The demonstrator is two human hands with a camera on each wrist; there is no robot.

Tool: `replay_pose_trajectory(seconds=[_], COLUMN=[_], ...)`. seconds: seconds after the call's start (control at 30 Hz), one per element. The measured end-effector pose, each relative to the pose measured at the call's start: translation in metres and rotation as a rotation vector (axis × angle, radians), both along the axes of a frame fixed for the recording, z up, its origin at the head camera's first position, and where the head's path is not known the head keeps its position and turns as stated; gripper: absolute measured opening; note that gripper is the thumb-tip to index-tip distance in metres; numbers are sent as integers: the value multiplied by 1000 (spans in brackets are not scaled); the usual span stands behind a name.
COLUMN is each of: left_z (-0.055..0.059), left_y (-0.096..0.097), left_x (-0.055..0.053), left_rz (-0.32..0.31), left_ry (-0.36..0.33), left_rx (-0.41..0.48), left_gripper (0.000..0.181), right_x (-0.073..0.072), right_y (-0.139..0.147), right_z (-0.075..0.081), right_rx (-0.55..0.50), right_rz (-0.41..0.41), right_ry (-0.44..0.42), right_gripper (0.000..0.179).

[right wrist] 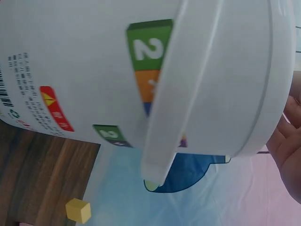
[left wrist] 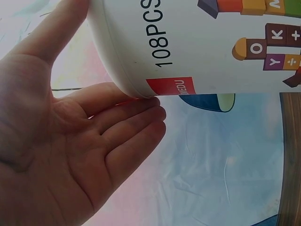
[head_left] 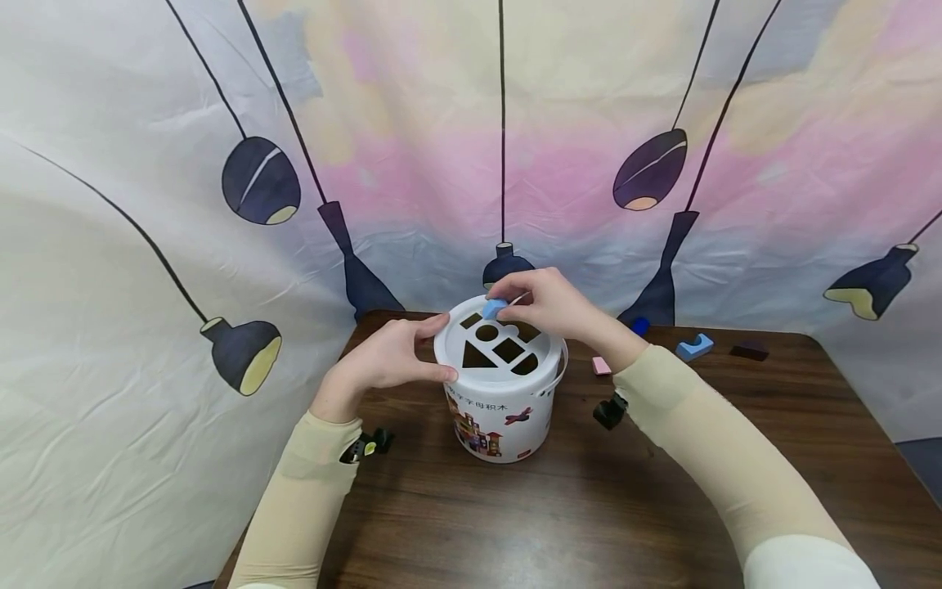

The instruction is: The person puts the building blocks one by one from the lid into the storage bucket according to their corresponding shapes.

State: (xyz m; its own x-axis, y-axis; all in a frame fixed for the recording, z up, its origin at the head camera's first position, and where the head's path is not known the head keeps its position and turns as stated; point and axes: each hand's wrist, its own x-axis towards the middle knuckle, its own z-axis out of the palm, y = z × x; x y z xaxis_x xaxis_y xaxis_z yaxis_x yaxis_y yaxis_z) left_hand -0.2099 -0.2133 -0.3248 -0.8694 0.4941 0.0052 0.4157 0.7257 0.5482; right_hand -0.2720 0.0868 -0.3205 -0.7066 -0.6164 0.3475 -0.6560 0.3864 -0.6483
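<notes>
Blue block (head_left: 494, 308) looks light and stiff; I'd hold its sides. My right grip (head_left: 553, 306) pinches it, my left grip (head_left: 384, 357) spreads wide on the bucket (head_left: 500, 417).

One bucket (head_left: 500, 425): white, round, printed with coloured letter blocks and "108PCS"; it stood upright, towards 5 o'clock from the head view's centre. Lid (head_left: 489, 378): white, seated on top, cut with dark shapes; the triangle hole (head_left: 477, 357) lay towards 8 o'clock, the half-round hole (head_left: 525, 365) at 5. Handle (head_left: 563, 364): white, hung at 4 o'clock. One block (head_left: 494, 308): light blue, held at the lid's 12 o'clock; contact was unclear.
</notes>
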Motion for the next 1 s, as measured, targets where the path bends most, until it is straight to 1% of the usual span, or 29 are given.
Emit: replay_pose_trajectory(seconds=[0.13, 0.23, 0.47, 0.8, 1.0], left_z=[0, 0, 2, 3, 2], left_y=[1, 1, -1, -2, -1], left_x=[0, -1, -1, -1, 0], left_rz=[-1, -5, -1, -13, -17], left_ry=[-6, -9, -5, -5, -8], left_rx=[-7, -17, -33, -43, -29], left_gripper=[104, 104, 103, 103, 102], right_x=[-4, -7, -13, -14, -13], right_y=[-6, -10, -21, -31, -37], right_z=[6, 9, 10, 10, 10], right_rx=[42, 66, 127, 158, 204], right_rz=[24, 39, 95, 115, 104], right_ry=[16, 12, -4, -7, 6], right_gripper=[25, 22, 22, 25, 25])
